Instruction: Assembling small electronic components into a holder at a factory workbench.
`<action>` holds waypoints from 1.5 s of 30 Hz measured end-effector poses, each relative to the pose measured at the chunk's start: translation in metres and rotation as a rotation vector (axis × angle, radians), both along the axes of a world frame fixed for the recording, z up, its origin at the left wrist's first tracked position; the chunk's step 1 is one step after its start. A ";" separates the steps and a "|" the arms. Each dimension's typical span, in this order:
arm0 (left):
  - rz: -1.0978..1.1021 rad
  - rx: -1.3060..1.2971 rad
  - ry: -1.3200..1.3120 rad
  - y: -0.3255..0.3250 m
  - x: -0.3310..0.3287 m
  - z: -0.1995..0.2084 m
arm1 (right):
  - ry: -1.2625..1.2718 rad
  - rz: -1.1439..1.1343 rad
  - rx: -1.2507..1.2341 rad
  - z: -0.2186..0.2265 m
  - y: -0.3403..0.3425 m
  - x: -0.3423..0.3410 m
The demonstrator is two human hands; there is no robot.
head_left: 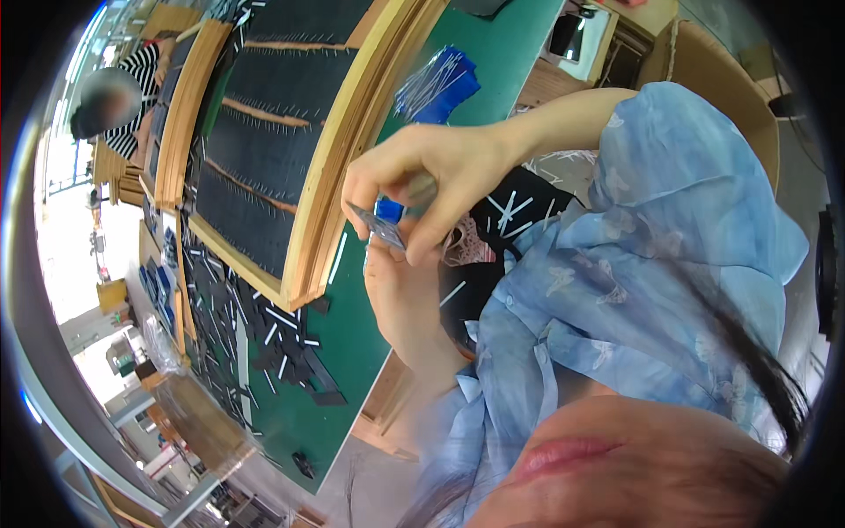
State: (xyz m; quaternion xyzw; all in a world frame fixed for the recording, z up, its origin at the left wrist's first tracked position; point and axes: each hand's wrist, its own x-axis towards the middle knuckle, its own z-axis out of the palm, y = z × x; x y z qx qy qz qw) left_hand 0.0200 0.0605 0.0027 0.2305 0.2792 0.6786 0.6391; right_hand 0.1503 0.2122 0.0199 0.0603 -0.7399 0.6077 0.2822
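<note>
My right hand (436, 176), the upper one in the head view, pinches a small dark grey flat piece (378, 227) between thumb and fingers. Just below it, my left hand (400, 286) has its fingertips closed against the lower edge of the same piece. A bit of blue (388, 209) shows behind the piece, partly hidden by my fingers. Black cloth (519, 198) with several white strips scattered on it lies in my lap, beside the right wrist.
Left of my hands, a wooden frame (339, 150) holds black panels with rows of thin pins. The green table (295, 431) carries dark scraps and white strips (273, 330). A blue packet (449, 84) with thin white sticks lies beyond the right hand. A person (132, 101) in stripes is far left.
</note>
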 end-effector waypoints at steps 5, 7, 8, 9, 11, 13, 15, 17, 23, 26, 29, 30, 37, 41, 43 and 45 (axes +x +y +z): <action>0.050 -0.099 0.122 -0.004 0.011 0.004 | -0.147 -0.428 0.009 0.049 0.090 0.042; 0.326 -0.245 0.428 -0.006 0.016 0.002 | -0.356 -0.510 0.362 0.045 0.146 0.057; 0.339 -0.237 0.430 -0.008 0.013 0.004 | -0.451 -0.532 0.553 0.049 0.172 0.052; 0.339 -0.240 0.464 -0.007 0.012 0.003 | -0.547 -0.559 0.740 0.054 0.188 0.049; 0.355 -0.220 0.494 -0.007 0.006 0.000 | -0.688 -0.513 0.879 0.053 0.205 0.032; 0.397 -0.229 0.511 -0.007 0.010 0.000 | -0.686 -0.508 0.877 0.053 0.210 0.028; 0.434 -0.240 0.530 -0.007 0.014 0.001 | -0.685 -0.489 0.876 0.049 0.218 0.027; 0.443 -0.239 0.536 -0.008 0.016 0.001 | -0.688 -0.441 0.905 0.043 0.228 0.024; 0.474 -0.244 0.548 -0.012 0.015 -0.003 | -0.618 -0.367 0.921 0.032 0.235 0.022; 0.487 -0.250 0.568 -0.013 0.015 -0.005 | -0.608 -0.360 0.905 0.033 0.233 0.023; 0.491 -0.280 0.641 -0.019 0.017 0.000 | -0.609 -0.382 0.906 0.033 0.232 0.023; 0.499 -0.283 0.640 -0.022 0.015 -0.001 | -0.610 -0.400 0.906 0.033 0.232 0.022; 1.139 -0.628 2.145 -0.085 -0.132 -0.056 | -0.502 -0.628 0.918 0.033 0.206 0.046; 1.033 -1.202 2.266 -0.129 -0.193 -0.071 | -0.282 -0.690 0.870 0.037 0.172 0.035; 0.991 -0.880 2.114 -0.128 -0.193 -0.069 | -0.276 -0.671 0.849 0.042 0.157 0.034; 1.034 -0.880 2.105 -0.128 -0.187 -0.060 | -0.246 -0.635 0.806 0.052 0.139 0.026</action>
